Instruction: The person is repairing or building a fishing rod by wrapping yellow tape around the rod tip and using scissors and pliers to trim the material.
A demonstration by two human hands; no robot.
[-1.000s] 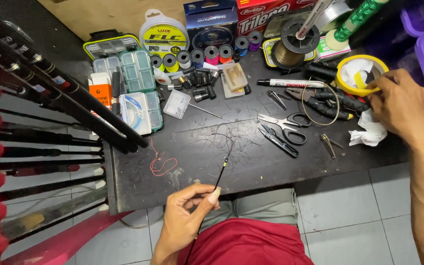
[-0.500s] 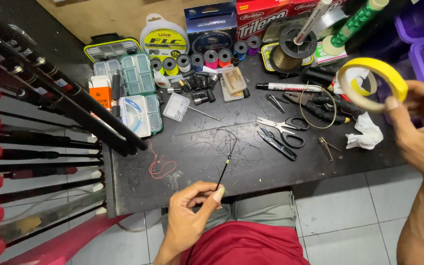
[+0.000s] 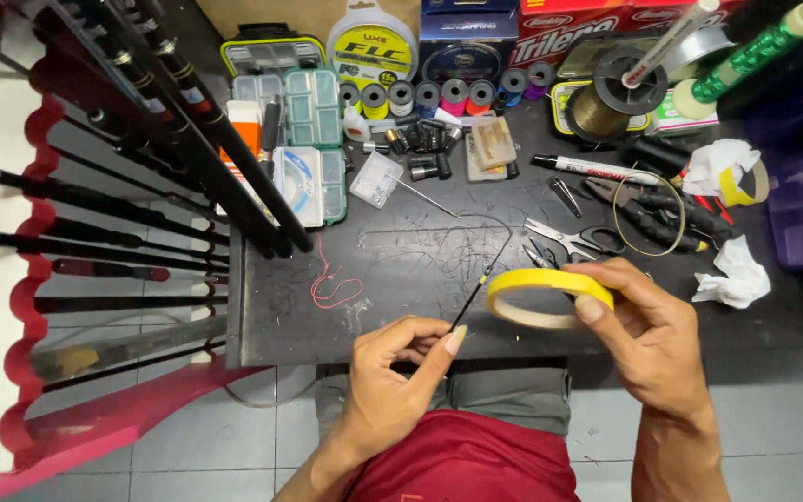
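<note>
Head view: left hand (image 3: pixel 392 372) pinches thin black rod (image 3: pixel 472 296); right hand (image 3: pixel 648 339) grips yellow tape roll (image 3: pixel 548 299).

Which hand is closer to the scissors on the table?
Right. The right hand, holding the yellow tape roll, is just below the scissors; the left hand is farther, lower left.

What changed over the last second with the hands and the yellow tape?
The right hand picked the yellow tape roll up from the table's far right and carried it in beside the thin black rod tip. The left hand kept pinching that rod tip; the scissors stayed put.
</note>
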